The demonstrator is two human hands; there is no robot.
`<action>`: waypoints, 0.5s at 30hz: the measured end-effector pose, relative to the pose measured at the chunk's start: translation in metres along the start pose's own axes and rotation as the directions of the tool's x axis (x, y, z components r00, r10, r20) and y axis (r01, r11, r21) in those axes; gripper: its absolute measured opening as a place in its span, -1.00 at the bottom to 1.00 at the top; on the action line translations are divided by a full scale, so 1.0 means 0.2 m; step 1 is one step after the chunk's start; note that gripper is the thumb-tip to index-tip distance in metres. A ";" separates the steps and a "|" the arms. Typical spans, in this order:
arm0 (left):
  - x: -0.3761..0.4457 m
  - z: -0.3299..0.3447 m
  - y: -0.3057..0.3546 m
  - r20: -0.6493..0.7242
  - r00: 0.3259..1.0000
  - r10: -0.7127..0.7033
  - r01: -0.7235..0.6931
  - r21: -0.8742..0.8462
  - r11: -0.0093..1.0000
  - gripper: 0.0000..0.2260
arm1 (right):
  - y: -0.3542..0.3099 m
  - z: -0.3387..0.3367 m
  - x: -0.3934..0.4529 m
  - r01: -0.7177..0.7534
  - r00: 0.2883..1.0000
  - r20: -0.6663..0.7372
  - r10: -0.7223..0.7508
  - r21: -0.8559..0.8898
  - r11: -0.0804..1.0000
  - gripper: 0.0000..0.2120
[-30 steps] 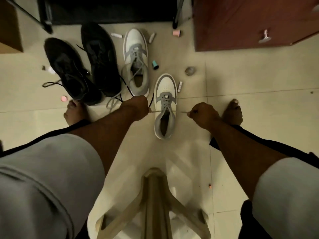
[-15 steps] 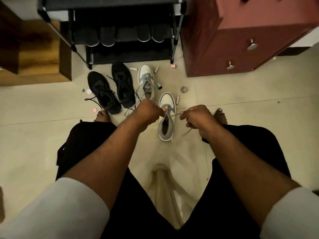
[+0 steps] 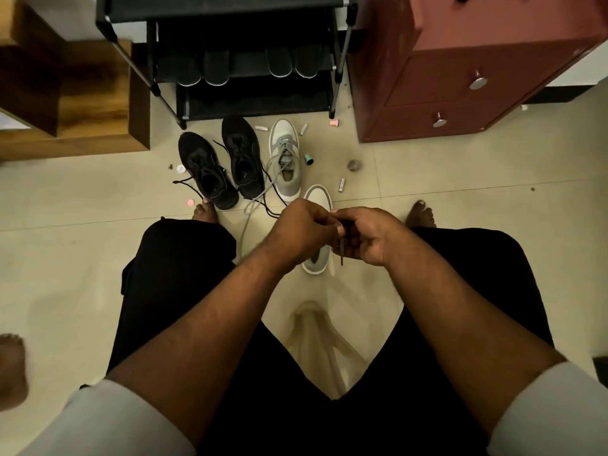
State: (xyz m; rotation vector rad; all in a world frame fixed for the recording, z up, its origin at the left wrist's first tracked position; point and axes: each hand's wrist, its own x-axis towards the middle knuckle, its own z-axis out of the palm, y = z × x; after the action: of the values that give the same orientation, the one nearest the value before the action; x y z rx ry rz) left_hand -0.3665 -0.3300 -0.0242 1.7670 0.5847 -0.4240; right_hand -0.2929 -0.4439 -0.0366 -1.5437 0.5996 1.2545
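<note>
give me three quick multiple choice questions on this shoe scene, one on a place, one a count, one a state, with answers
1. The near grey-white sneaker lies: A on a rack shelf; B on the floor between the bare feet; C in a drawer.
2. Black shoes on the floor: A one; B two; C four.
3. The left hand and right hand: A rest flat on the knees; B lift a shoe; C pinch a lace together.
B: it sits on the tiles under the hands. B: a pair stands left of the far grey sneaker. C: curled fingers meet on the lace.
</note>
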 end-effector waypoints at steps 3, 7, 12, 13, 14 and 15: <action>0.00 -0.10 0.04 0.230 0.973 -0.034 0.004 0.128 0.992 -0.96 | -0.01 0.00 0.02 0.006 0.999 0.040 -0.008 0.058 0.998 -0.92; 0.19 -0.33 0.00 0.124 0.987 -0.103 0.058 0.322 0.945 -0.93 | -0.04 -0.03 0.02 0.057 0.997 0.051 -0.058 0.020 0.998 -0.89; 0.47 -0.12 -0.09 0.409 0.913 -0.005 -0.128 0.298 0.946 -0.53 | -0.09 -0.07 0.03 0.186 0.979 -0.050 -0.196 -0.157 0.970 -0.85; 0.53 -0.07 -0.11 0.403 0.915 0.031 -0.155 0.280 0.948 -0.66 | -0.09 -0.07 0.03 0.210 0.972 -0.064 -0.224 -0.178 0.961 -0.85; 0.60 -0.04 -0.14 0.367 0.929 0.052 -0.165 0.284 0.945 -0.80 | -0.10 -0.09 0.04 0.230 0.965 -0.079 -0.248 -0.193 0.954 -0.85; 0.65 -0.03 -0.16 0.325 0.944 0.063 -0.162 0.286 0.944 -0.89 | -0.11 -0.11 0.05 0.248 0.957 -0.099 -0.273 -0.212 0.945 -0.85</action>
State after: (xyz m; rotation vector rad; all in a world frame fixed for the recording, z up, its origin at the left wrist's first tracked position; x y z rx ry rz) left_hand -0.2800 -0.2959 -0.1218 1.9671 0.1942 -0.7299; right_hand -0.2620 -0.4537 -0.0379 -1.8138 0.3424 1.0429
